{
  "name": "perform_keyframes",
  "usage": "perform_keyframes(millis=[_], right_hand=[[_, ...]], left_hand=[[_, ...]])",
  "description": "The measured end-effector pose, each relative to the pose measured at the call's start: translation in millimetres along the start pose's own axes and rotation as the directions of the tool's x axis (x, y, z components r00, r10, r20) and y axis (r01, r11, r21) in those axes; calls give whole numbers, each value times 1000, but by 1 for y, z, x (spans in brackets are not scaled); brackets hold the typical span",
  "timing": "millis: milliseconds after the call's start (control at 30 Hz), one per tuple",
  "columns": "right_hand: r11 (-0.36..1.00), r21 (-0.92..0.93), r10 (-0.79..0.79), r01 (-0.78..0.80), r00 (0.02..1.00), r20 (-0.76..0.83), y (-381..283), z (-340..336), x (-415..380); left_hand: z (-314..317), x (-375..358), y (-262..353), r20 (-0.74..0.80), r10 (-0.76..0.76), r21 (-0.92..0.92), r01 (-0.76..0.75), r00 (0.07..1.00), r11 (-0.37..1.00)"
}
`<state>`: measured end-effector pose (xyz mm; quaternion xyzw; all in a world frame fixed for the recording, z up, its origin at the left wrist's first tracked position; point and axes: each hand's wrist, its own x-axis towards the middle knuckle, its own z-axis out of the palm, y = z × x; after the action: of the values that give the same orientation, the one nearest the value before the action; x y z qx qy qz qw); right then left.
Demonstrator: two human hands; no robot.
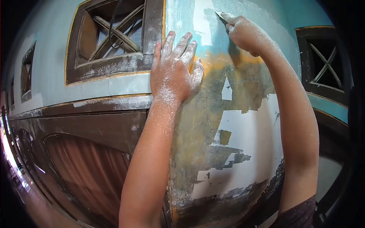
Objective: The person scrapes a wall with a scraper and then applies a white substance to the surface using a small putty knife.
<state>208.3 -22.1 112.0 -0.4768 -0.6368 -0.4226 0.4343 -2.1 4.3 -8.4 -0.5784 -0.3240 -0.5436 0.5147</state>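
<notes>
My right hand (243, 33) is closed round a scraper (219, 15), its thin blade pointing up and left against the painted wall (213, 72). The handle is mostly hidden in my fist. My left hand (175, 66), coated in white dust, lies flat with fingers spread across the window frame's edge and the wall beside it. Around the blade the surface is light blue with white streaks. Lower down it turns orange and olive-brown, with ragged white patches (247, 131) where the coloured layer is gone.
Left of my left hand is a dark wooden window frame (152, 28) with crossed bars. Below it stands a brown door panel (87, 127) with a reddish curtain (89, 163) behind its arched opening. Another barred window (323, 60) is at the right.
</notes>
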Motion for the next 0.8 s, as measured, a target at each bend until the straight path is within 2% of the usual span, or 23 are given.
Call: perform_keyframes(millis=[133, 200, 233, 367, 433, 467, 533, 567, 633, 667, 700, 733, 767, 800], right_hand=[[998, -66, -4, 7, 998, 59, -28, -19, -10], [979, 135, 143, -155, 985, 98, -31, -16, -2], [979, 80, 179, -187, 979, 96, -31, -17, 5], [977, 112, 174, -179, 983, 56, -28, -9, 19], [990, 57, 127, -127, 992, -11, -16, 5, 39], [990, 57, 126, -126, 992, -11, -27, -10, 33], [975, 36, 208, -220, 956, 206, -60, -56, 12], [975, 36, 208, -219, 957, 204, -60, -55, 20], [927, -152, 374, -344, 800, 469, -57, -57, 50], [929, -151, 367, -337, 804, 468, -45, -47, 58], [956, -194, 273, -221, 913, 304, -26, -28, 65], [960, -254, 153, -114, 978, 140, -27, -24, 61], [962, -251, 150, -111, 979, 140, -26, -22, 59], [986, -133, 113, -99, 988, 101, -22, -20, 53]], left_hand=[[1, 0, 0, -14, 12, 4, -12, 1000, 1000], [0, 0, 0, -12, 14, 2, -14, 1000, 1000], [0, 0, 0, -12, 11, 1, -11, 1000, 1000], [1, -1, -1, -13, 14, -2, -14, 1000, 1000], [1, -1, -1, -17, 13, 1, -13, 1000, 1000], [1, -1, -2, -17, 12, 2, -12, 1000, 1000], [2, -1, -2, -25, 19, -15, -19, 1000, 1000], [1, 0, -2, -26, 18, -15, -19, 999, 1000], [0, 0, -2, -25, 9, -36, -10, 1000, 999], [0, -1, -2, -28, 4, -31, -5, 1000, 1000], [1, 0, -2, -34, 4, -41, -5, 999, 999], [1, -1, -2, -35, 5, -53, -7, 999, 999], [2, -1, -2, -38, 8, -56, -10, 999, 998], [1, -1, -3, -38, 9, -52, -11, 999, 999]])
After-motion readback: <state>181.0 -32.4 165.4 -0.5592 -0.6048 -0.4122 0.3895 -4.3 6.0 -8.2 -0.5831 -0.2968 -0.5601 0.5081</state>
